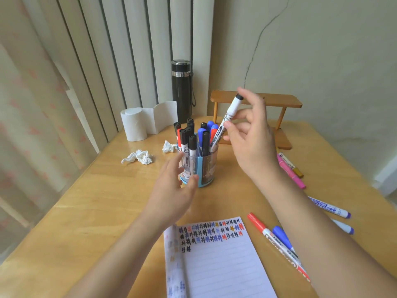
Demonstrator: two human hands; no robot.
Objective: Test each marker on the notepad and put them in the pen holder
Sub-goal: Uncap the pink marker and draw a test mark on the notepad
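1. Far left of the frame: a pale curtain (32,125) and vertical blinds (120,50) hang behind the wooden table (86,201).
2. Upper left of the table: a toilet-paper roll (137,125) stands upright with its tail unrolled. Two crumpled tissues (139,157) lie in front of it.
3. A black flask (182,89) stands upright at the back edge, behind the pen holder.
4. Centre: the left hand (174,186) has its fingers spread and relaxed and grips nothing. It reaches to the left wall of the pen holder (206,168), covering part of it; blur hides whether it touches.
5. The pen holder is upright and crowded with black-, blue- and red-capped markers.
6. Lower centre: the notepad (214,254) lies open, with rows of small black, blue, red and gold marks along the top of its lined page.
7. Right of centre: the right hand (251,143) pinches the black-capped marker (229,117) between thumb and fingers. The marker is tilted, cap up, and its lower end sits inside the holder's right side among the other caps.
8. Behind that hand stands a small wooden rack (279,102), partly hidden by it.
9. Right side: a red marker (257,224) and a blue marker (281,235) lie beside the notepad, partly under the right forearm. Further right lie pink markers (290,171), a gold marker (294,166) and two purple-capped markers (330,207).
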